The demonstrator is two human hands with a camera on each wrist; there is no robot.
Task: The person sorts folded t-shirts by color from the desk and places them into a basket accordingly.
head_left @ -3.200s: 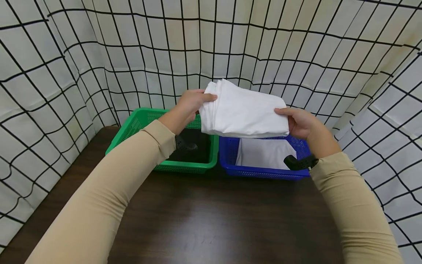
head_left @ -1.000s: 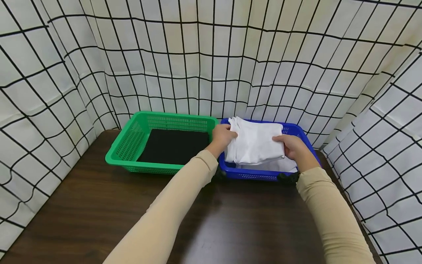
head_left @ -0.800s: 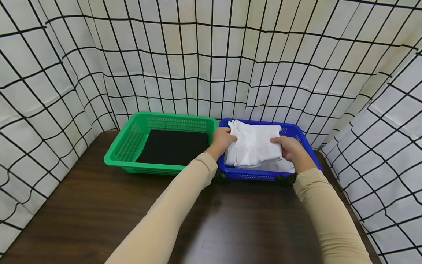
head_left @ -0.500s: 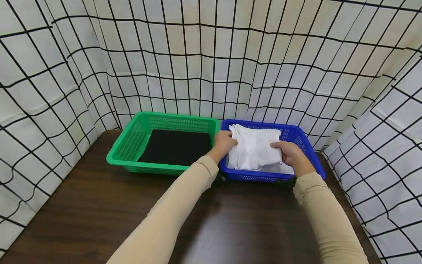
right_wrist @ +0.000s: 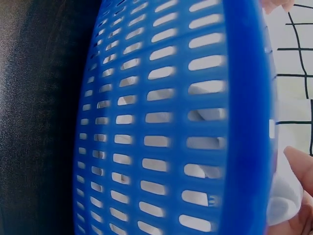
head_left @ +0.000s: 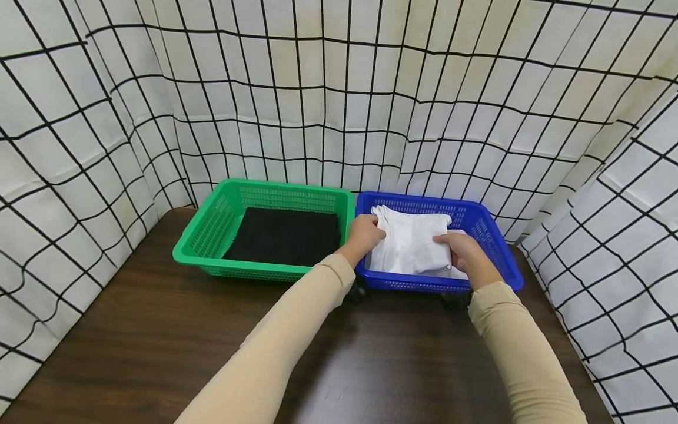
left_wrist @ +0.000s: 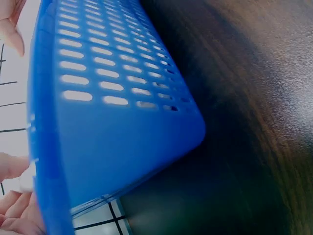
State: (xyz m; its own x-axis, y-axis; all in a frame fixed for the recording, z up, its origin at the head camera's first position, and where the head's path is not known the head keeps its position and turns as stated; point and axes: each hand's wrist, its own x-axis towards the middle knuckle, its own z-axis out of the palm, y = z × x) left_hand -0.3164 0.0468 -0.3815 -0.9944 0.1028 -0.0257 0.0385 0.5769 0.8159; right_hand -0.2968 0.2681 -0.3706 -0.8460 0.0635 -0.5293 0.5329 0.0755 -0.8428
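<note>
A folded white cloth (head_left: 410, 242) lies inside the blue basket (head_left: 413, 283), on top of another white cloth (head_left: 458, 273) that shows at its right side. My left hand (head_left: 364, 234) pinches the left edge of the upper cloth, thumb on top. At the right edge, my right hand (head_left: 465, 252) grips it the same way, its other fingers hidden beneath. In the left wrist view the basket wall (left_wrist: 122, 142) covers much of the scene, with the left hand (left_wrist: 19, 213) at the lower left. The right wrist view shows the right hand (right_wrist: 299, 196) holding white fabric behind the basket rim.
A green basket (head_left: 286, 186) stands directly left of the blue one, with a flat black cloth (head_left: 286, 237) in it. Both rest on a dark wooden table (head_left: 381, 359). A white curtain (head_left: 365, 106) with a black grid surrounds the back and sides.
Both hands have brought the folded white cloth down from above the baskets into the blue basket. Over the last half second it has sunk slightly lower, the hands still gripping it.
</note>
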